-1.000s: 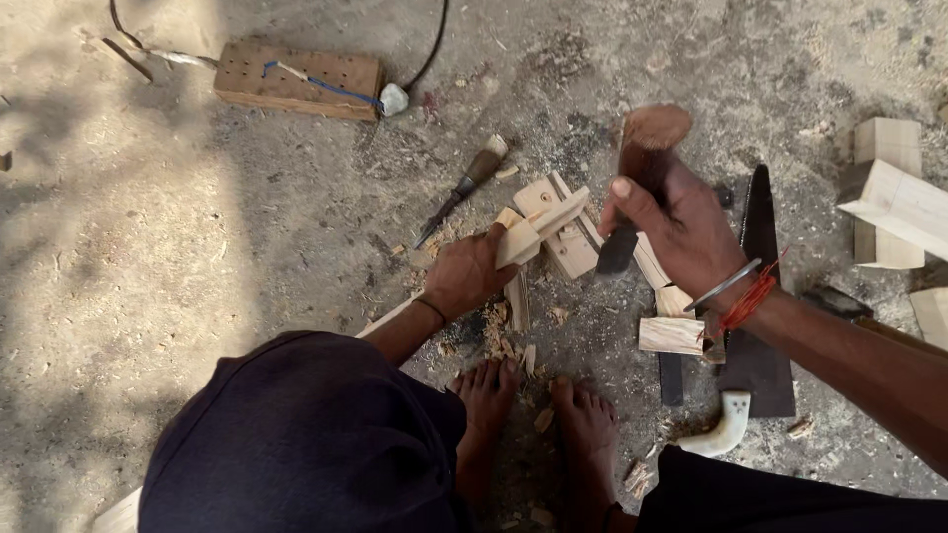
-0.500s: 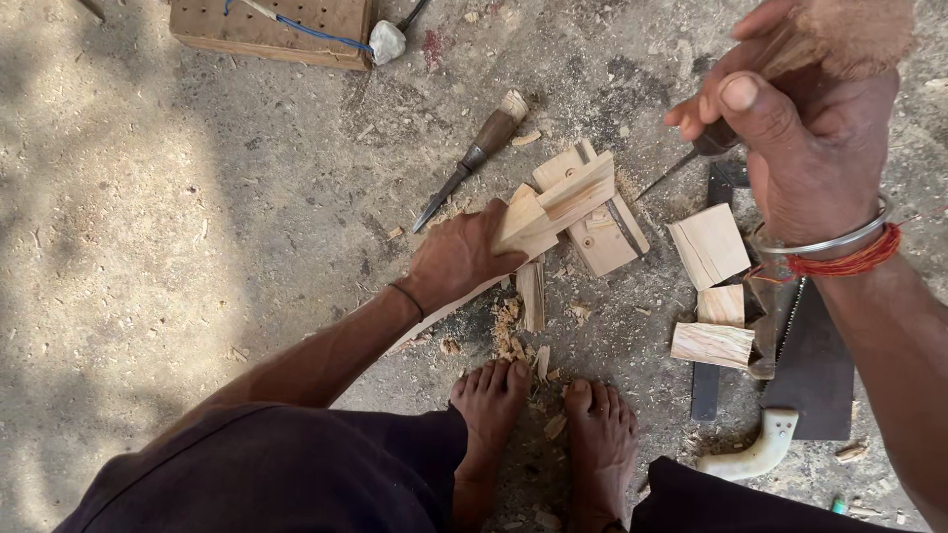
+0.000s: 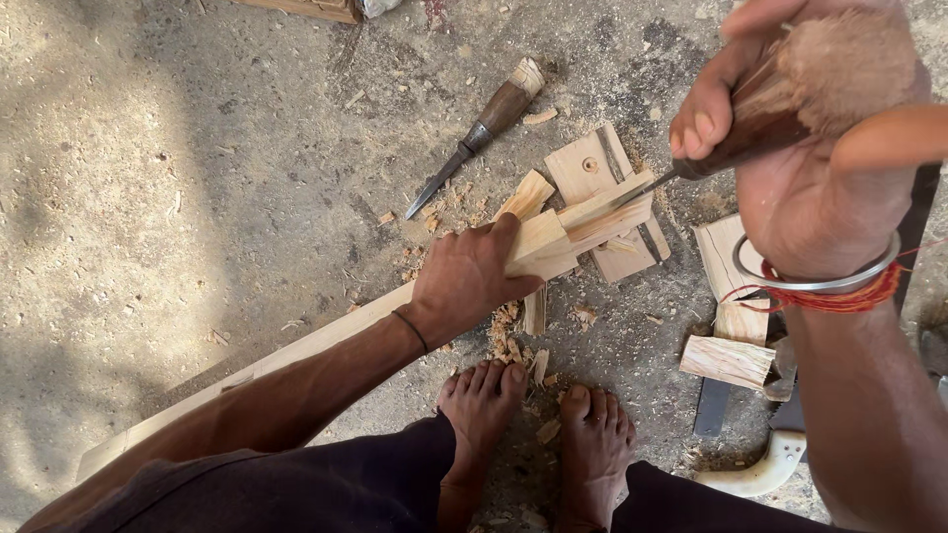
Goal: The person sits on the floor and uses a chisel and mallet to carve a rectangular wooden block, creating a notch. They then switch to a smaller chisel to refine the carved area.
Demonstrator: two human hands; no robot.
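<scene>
Since half a second ago my right hand has stayed raised close under the camera, and the notched end of the long wooden batten has held its spot on the ground. My right fingers are clamped round the dark wooden handle of a chisel; its thin blade slants down to the batten's notched end and meets the wood there. My left hand is closed over the batten just behind that notch, pressing it down, and the batten runs from there back past my left forearm. Beyond the batten's end lies a spare chisel with a brown handle, apart from everything. Under the notch sits a square offcut, touching the batten. Right of the batten's end lie two pale wood blocks, near a handsaw with a white handle. Below the batten, my bare feet stand among wood chips
</scene>
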